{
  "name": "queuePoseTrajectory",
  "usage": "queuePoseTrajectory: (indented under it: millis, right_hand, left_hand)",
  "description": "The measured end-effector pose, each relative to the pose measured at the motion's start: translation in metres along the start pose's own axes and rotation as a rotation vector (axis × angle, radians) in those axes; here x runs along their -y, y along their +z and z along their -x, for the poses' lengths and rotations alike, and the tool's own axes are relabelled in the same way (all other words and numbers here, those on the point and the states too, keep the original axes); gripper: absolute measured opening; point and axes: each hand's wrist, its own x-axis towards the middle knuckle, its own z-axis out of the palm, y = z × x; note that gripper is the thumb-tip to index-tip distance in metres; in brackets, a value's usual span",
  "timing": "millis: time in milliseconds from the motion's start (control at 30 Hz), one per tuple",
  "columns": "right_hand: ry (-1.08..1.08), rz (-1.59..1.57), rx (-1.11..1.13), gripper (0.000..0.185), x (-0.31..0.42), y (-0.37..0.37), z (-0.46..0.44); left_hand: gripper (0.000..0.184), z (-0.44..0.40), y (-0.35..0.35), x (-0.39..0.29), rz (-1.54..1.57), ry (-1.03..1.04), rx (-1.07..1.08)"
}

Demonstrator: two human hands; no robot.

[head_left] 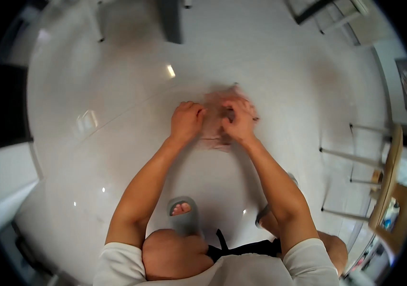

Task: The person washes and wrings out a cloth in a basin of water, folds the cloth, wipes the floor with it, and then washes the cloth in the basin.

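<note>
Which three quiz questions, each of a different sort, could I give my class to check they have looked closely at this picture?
1. True or false: the pink cloth lies on the floor.
2. Multiple choice: what colour is the left slipper? (a) red (b) grey (c) yellow
3. Short answer: which hand overlaps the cloth more?

Key: 1. True. 2. (b). 3. The right hand.

no readable text, labels, brands, numbers or signs on anything in view
</note>
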Motion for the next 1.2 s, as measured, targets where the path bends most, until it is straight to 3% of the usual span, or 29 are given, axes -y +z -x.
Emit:
queuePoseTrajectory:
  millis: [100, 433, 500, 567, 600, 667, 800, 867, 900, 967, 1000, 1067, 1200]
  right_hand:
    - [-0.088, -0.077, 0.033, 0.04, 0.045, 0.045, -0.015]
    - [-0.404, -0.321, 0.409, 0.036, 0.212, 0.203, -0.009]
    - [-0.426, -0.359, 0.469, 0.036, 0.233, 0.222, 0.003]
    - [-0.445, -0.42, 0.537, 0.035, 0.248, 0.237, 0.017]
    - [-0.451, -0.422, 0.545, 0.035, 0.249, 0.241, 0.021]
    - [-0.406, -0.38, 0.589, 0.031, 0.249, 0.244, 0.026]
    - [-0.27, -0.315, 0.568, 0.029, 0.209, 0.225, 0.02]
    - [-0.063, -0.319, 0.395, 0.024, 0.173, 0.212, 0.013]
    - [-0.044, -0.306, 0.378, 0.024, 0.153, 0.201, 0.007]
    - [0.087, -0.194, 0.205, 0.022, 0.11, 0.168, -0.004]
    - [0.116, -0.159, 0.162, 0.022, 0.09, 0.15, -0.007]
    - [0.074, 0.268, -0.117, 0.029, 0.051, 0.106, -0.008]
    - [0.241, 0.626, -0.2, 0.053, -0.03, 0.081, 0.012]
  left_hand:
    - [0.01, 0.028, -0.065, 0.036, -0.044, -0.179, -0.022]
    - [0.008, 0.222, -0.248, 0.141, -0.369, -0.672, -0.473]
    - [0.013, 0.261, -0.263, 0.151, -0.459, -0.724, -0.494]
    - [0.027, 0.288, -0.268, 0.153, -0.574, -0.901, -0.591]
    - [0.027, 0.292, -0.269, 0.154, -0.576, -0.91, -0.596]
    - [0.039, 0.293, -0.274, 0.156, -0.436, -1.153, -0.443]
    - [0.036, 0.278, -0.26, 0.166, -0.682, -1.04, -0.456]
    - [0.035, 0.251, -0.268, 0.159, -0.433, -1.298, -0.156]
    - [0.035, 0.245, -0.257, 0.163, -0.429, -1.277, -0.137]
    - [0.029, 0.238, -0.223, 0.169, -0.546, -0.933, -0.401]
    - [0.029, 0.226, -0.209, 0.167, -0.514, -0.886, -0.375]
    - [0.027, 0.194, -0.175, 0.157, -0.412, -0.611, -0.359]
    - [0.028, 0.112, -0.1, 0.108, -0.224, -0.428, -0.155]
